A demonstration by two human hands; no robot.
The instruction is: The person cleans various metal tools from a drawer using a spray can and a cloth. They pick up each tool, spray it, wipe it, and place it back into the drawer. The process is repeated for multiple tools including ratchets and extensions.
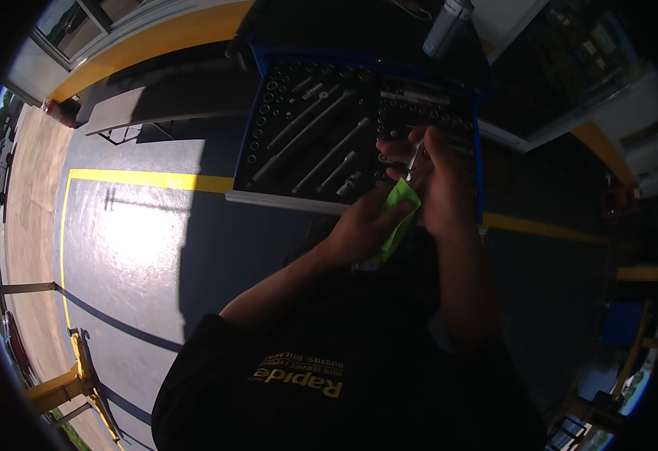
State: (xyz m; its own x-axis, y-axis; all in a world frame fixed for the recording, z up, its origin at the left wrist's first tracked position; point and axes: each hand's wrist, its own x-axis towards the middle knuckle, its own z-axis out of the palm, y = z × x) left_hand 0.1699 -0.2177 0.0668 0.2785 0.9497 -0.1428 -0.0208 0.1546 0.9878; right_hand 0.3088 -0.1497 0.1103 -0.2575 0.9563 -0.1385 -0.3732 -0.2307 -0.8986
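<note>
Black shirt (pixel 291 410): bearing yellow lettering on its front. Left hand (pixel 359 227), forearm slanting up rightward: gripping a green cloth (pixel 399 216), which is meeting the lower end of a slim metal tool (pixel 415 160). Right hand (pixel 449 184), forearm rising nearly upright: holding that tool between partly curled fingers and thumb, over an open tool drawer (pixel 288 204).

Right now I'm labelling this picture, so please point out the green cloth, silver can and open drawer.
Green cloth (pixel 405 196): head view, on its bright upper part.
Silver can (pixel 446 31): head view, on its side.
Open drawer (pixel 288 204): head view, on its front edge.
</note>
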